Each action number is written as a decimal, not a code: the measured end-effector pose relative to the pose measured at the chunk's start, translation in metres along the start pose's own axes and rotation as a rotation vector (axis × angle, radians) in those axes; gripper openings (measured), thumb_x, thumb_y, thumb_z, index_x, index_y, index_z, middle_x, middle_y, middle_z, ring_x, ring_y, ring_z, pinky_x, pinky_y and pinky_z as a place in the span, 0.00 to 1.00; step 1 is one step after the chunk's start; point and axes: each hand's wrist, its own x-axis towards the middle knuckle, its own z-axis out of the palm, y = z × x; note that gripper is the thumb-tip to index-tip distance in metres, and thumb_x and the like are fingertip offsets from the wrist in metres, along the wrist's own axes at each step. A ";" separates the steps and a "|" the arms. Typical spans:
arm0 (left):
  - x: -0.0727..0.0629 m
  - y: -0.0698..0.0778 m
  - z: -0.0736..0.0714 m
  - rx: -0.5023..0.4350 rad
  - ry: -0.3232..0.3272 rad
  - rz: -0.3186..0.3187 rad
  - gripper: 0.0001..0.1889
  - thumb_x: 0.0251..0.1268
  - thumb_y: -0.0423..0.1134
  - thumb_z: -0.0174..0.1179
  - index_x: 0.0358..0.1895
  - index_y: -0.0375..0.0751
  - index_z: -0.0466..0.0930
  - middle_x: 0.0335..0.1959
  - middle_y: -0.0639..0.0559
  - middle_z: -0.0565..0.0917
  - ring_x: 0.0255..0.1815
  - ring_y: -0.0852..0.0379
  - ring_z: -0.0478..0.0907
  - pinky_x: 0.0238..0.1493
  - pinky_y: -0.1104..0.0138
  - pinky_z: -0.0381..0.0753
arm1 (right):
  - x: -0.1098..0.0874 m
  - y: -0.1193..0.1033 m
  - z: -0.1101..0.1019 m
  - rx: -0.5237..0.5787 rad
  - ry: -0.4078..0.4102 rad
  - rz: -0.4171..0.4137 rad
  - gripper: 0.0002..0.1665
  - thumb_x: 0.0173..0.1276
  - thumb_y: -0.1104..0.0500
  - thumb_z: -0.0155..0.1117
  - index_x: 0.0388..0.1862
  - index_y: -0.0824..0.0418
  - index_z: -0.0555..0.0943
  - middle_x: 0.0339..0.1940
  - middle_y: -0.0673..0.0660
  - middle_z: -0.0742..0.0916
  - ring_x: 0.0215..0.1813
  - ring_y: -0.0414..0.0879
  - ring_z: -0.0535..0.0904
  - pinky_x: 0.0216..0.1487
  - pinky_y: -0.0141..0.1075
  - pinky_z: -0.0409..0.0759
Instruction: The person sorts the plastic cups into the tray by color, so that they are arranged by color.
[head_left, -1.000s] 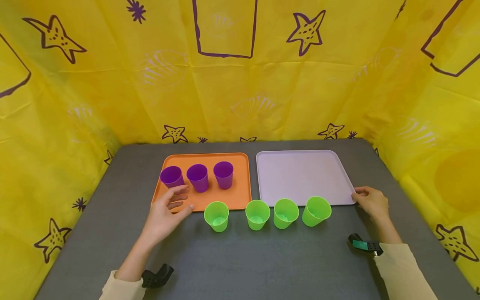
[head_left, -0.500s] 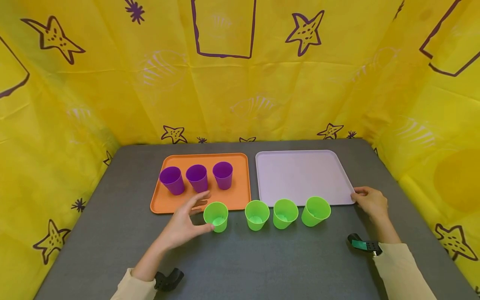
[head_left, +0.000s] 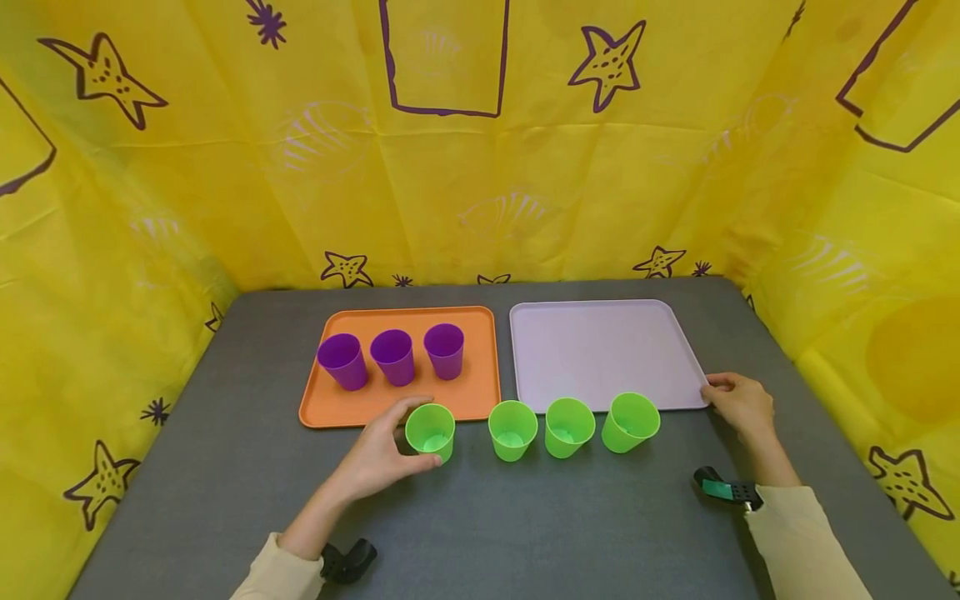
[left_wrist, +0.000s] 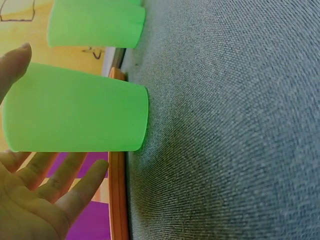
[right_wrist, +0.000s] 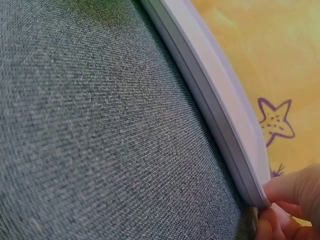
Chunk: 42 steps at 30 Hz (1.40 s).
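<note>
My left hand [head_left: 386, 450] is around the left side of the leftmost green cup [head_left: 431, 432], thumb at its front and fingers behind it. In the left wrist view this green cup [left_wrist: 80, 110] stands upright on the table, and the fingers [left_wrist: 65, 175] reach past it, fairly straight. At the right, my right hand [head_left: 742, 406] pinches the near right corner of the lilac tray [head_left: 600, 354]. The right wrist view shows thumb and fingers on the rim of that tray [right_wrist: 220, 115], which lies low against the grey cloth.
More green cups [head_left: 513, 432] stand in a row to the right, along the trays' near edges. Three purple cups [head_left: 392, 357] stand on the orange tray [head_left: 472, 400] at the left. Yellow printed cloth [head_left: 480, 192] walls in the back and sides of the grey table [head_left: 525, 525].
My left hand has moved right and nearer, from in front of the leftmost purple cup to around the leftmost green cup. The right hand has stayed at the lilac tray's corner.
</note>
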 end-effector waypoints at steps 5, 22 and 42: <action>0.001 -0.006 0.002 -0.038 -0.006 -0.007 0.36 0.37 0.42 0.76 0.56 0.50 0.70 0.48 0.54 0.77 0.46 0.50 0.75 0.47 0.58 0.80 | 0.000 0.000 0.000 0.005 -0.006 0.007 0.23 0.61 0.55 0.59 0.48 0.72 0.78 0.32 0.63 0.85 0.22 0.38 0.78 0.22 0.30 0.75; 0.022 0.016 -0.013 0.013 -0.013 0.052 0.35 0.39 0.43 0.75 0.55 0.50 0.69 0.46 0.52 0.79 0.42 0.48 0.77 0.47 0.55 0.80 | -0.001 -0.002 -0.001 0.016 0.000 -0.004 0.22 0.61 0.55 0.59 0.47 0.72 0.78 0.33 0.64 0.86 0.22 0.37 0.78 0.22 0.29 0.76; 0.083 0.054 -0.015 0.088 -0.034 0.067 0.35 0.41 0.46 0.74 0.58 0.47 0.69 0.40 0.52 0.81 0.36 0.54 0.79 0.37 0.67 0.82 | -0.001 -0.002 -0.001 0.011 -0.011 0.017 0.23 0.62 0.54 0.59 0.49 0.72 0.77 0.35 0.65 0.85 0.23 0.38 0.77 0.22 0.31 0.75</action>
